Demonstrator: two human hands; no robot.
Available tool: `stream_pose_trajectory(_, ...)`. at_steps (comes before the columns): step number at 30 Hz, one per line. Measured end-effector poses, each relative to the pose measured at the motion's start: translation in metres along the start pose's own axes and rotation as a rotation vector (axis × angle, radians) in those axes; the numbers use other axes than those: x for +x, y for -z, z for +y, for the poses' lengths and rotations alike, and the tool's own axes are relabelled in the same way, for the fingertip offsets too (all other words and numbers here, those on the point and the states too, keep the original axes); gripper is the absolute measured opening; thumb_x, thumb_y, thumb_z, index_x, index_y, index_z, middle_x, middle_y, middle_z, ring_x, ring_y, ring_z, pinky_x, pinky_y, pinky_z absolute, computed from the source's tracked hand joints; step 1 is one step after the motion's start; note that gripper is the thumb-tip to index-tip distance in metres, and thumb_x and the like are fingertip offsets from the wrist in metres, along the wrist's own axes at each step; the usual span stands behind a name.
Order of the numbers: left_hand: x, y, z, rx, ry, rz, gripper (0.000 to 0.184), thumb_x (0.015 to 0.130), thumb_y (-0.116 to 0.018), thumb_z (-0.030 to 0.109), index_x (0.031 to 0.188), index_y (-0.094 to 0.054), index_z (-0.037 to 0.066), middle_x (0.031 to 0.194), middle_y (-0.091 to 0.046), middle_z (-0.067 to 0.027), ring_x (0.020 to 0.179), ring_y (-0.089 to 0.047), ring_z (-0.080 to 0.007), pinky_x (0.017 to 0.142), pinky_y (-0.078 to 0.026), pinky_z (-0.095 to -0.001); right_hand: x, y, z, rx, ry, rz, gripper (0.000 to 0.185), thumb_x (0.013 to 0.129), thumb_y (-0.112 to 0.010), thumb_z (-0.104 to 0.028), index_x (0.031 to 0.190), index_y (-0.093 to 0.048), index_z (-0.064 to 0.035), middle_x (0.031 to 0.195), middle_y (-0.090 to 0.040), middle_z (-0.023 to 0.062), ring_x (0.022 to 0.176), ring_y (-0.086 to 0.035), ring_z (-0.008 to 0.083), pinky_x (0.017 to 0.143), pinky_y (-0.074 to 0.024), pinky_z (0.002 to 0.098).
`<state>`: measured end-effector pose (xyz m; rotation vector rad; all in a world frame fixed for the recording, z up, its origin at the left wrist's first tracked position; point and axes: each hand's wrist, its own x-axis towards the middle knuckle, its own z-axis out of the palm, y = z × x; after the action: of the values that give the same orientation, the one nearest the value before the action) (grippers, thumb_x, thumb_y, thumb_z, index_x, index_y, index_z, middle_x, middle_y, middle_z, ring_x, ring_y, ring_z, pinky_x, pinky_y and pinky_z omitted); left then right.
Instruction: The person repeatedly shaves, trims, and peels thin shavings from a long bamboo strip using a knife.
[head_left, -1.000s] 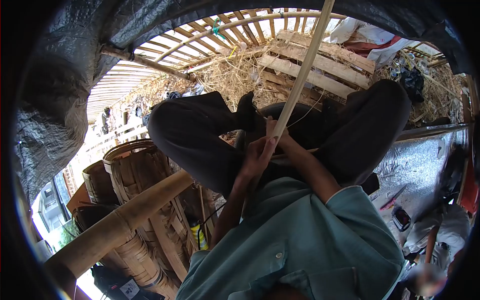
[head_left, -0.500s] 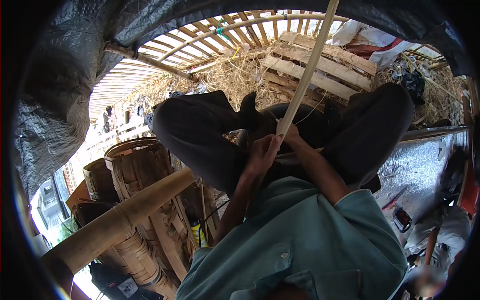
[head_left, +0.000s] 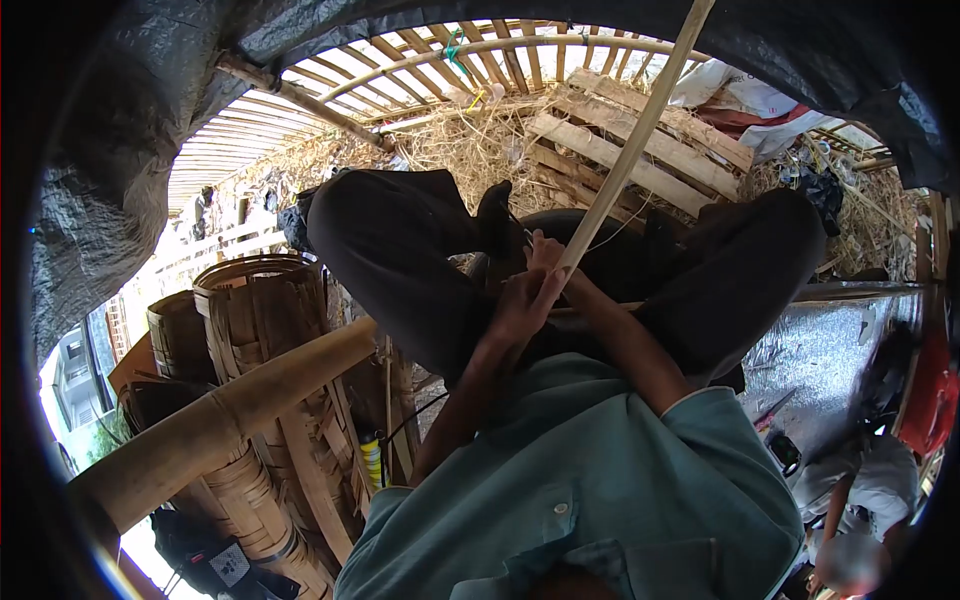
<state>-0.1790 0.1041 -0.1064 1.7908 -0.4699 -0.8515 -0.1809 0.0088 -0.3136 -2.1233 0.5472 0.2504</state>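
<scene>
- Tan strip [head_left: 629, 145], head view: slants upward from the left hand [head_left: 527, 303], whose fingers grip it.
- Right hand [head_left: 546, 252], just beyond: cannot tell what its fingers hold.
- Slack left fingers could let the strip's long upper end swing.

The straw-strewn ground [head_left: 475, 143] ahead is topped by a slatted wooden pallet [head_left: 690, 163], laid at a slant. At the right, a silvery surface [head_left: 820, 345] (creased and brightly lit) is occupied by a slim, partly red tool [head_left: 774, 411].
</scene>
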Motion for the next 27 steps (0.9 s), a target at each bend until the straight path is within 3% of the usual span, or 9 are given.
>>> stream_pose_trajectory(5,-0.001,0.001,-0.001,0.004,0.03,-0.013,0.038,0.097,-0.044,0.035,0.087,-0.058,0.001,0.061,-0.045,0.0047,0.055,-0.041,-0.0021,0.048,-0.033,-0.0222,0.006,-0.03,0.048,0.261,0.088,-0.045,0.032,0.083,-0.063,-0.033,0.087,-0.049,-0.0049,0.068,-0.053,0.0105,0.065,-0.058,0.0277,0.057,-0.0471,0.0365)
stream_pose_trajectory(7,0.001,0.002,0.0,-0.01,0.029,-0.018,0.038,0.097,-0.044,0.035,0.087,-0.059,0.001,0.061,-0.045,0.0047,0.055,-0.041,-0.0021,0.048,-0.033,-0.0223,0.003,-0.028,0.048,0.117,0.196,0.047,0.032,0.083,-0.063,-0.033,0.086,-0.049,-0.0045,0.067,-0.052,0.0108,0.064,-0.057,0.0283,0.057,-0.0475,0.0358)
stream_pose_trajectory(13,0.001,0.0,-0.002,-0.046,0.042,-0.013,0.036,0.096,-0.046,0.034,0.085,-0.059,0.002,0.059,-0.046,0.0042,0.053,-0.042,-0.0025,0.047,-0.032,-0.0227,-0.004,0.018,-0.015,0.008,-0.101,-0.06,0.037,0.087,-0.055,-0.032,0.096,-0.05,0.0031,0.079,-0.061,0.022,0.08,-0.063,0.0378,0.07,-0.0501,0.0414)
stream_pose_trajectory(16,-0.001,0.001,0.013,-0.021,0.043,0.007,0.037,0.096,-0.047,0.033,0.08,-0.058,0.002,0.057,-0.046,0.0038,0.053,-0.042,-0.0031,0.047,-0.033,-0.0233,0.004,0.014,-0.012,-0.053,-0.1,-0.142,0.041,0.089,-0.053,-0.032,0.106,-0.047,0.0039,0.091,-0.062,0.028,0.091,-0.061,0.0435,0.08,-0.0485,0.0499)
stream_pose_trajectory(22,-0.003,0.001,0.013,-0.021,0.036,0.012,0.038,0.096,-0.046,0.033,0.075,-0.056,0.003,0.057,-0.045,0.0039,0.053,-0.042,-0.0038,0.047,-0.033,-0.0239,-0.003,0.006,-0.007,-0.088,-0.131,-0.137,0.042,0.087,-0.056,-0.032,0.104,-0.048,0.0052,0.089,-0.062,0.0281,0.088,-0.061,0.0443,0.078,-0.0493,0.05)
stream_pose_trajectory(27,0.001,0.001,-0.005,-0.03,0.045,-0.027,0.037,0.097,-0.045,0.034,0.078,-0.056,0.003,0.058,-0.044,0.0044,0.053,-0.041,-0.0028,0.047,-0.032,-0.0224,-0.001,0.001,0.001,-0.021,-0.089,-0.082,0.041,0.084,-0.057,-0.035,0.092,-0.051,0.0049,0.083,-0.062,0.0233,0.085,-0.064,0.0344,0.07,-0.0509,0.0389)
